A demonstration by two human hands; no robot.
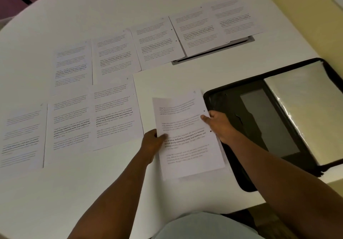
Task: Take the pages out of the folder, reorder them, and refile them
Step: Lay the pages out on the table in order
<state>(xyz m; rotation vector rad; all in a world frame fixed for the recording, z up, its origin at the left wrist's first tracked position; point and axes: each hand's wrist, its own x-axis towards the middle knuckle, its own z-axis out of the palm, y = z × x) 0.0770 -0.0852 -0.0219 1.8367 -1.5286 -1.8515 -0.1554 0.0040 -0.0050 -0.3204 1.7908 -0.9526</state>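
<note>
Only the one head view here, looking down over the person's arms at a white table [111, 6].

What matters most for the next move: the open black folder [259, 127] lies just to the right of the small stack of pages [187, 136] being held, its near left edge practically under the stack's right side. The stack's long axis runs away from the person, tilted a bit to the left at the top, roughly parallel with the folder's spine. So the right hand [220, 125] is clearly the nearer one to the folder, and I'd guess refiling is a short slide to the right, not a reach.

Hands: the left hand [153, 142] pinches the stack's left edge, thumb on top of the paper, fingers underneath and out of sight. The right hand grips the right edge the same way, thumb laid on the sheet near the punch holes. Both are closed narrow on the paper. Looks like more than one sheet, since a second edge peeks out at the bottom right.

The rest of the pages are laid out flat: a far row [148, 43] of five, and a near row [74, 119] of three at left, well apart from the folder. So my read is that collecting has barely started.
</note>
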